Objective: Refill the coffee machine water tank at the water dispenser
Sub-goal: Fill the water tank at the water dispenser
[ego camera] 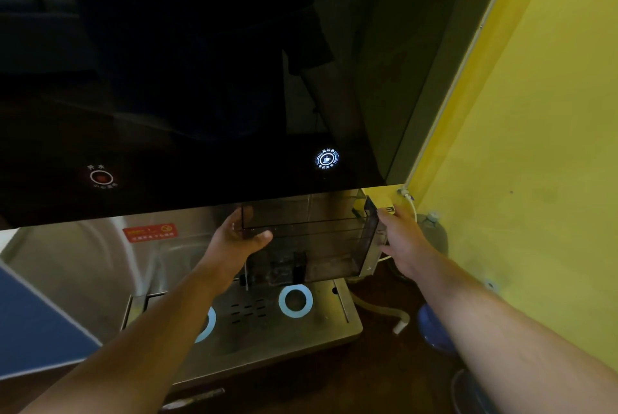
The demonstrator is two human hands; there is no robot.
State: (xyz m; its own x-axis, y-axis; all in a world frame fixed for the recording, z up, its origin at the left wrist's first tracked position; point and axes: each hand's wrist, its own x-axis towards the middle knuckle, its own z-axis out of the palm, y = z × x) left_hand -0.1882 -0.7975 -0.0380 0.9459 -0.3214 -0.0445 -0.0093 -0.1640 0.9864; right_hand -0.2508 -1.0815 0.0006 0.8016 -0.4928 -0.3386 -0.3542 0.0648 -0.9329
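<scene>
Under the water dispenser (187, 79) panel, above its drip tray (301, 330), we hold the water tank (307, 236) with left hand (239, 236) and right hand (401, 239) gripping its ends, positioning it; next, we judge, press the lit button (327, 158).

Water tank (311, 236): held between the two grips, left grip (239, 236) at its left end, right grip (401, 243) at its right end. Dispenser panel (187, 79): directly above both grips and the tank. Drip tray (267, 340): below the tank and grips, nearer the person. Lit button (327, 158): above, between the grips. Wall (535, 146): right of the right grip. Bottle (433, 229): just beyond the right grip, beside the wall.
</scene>
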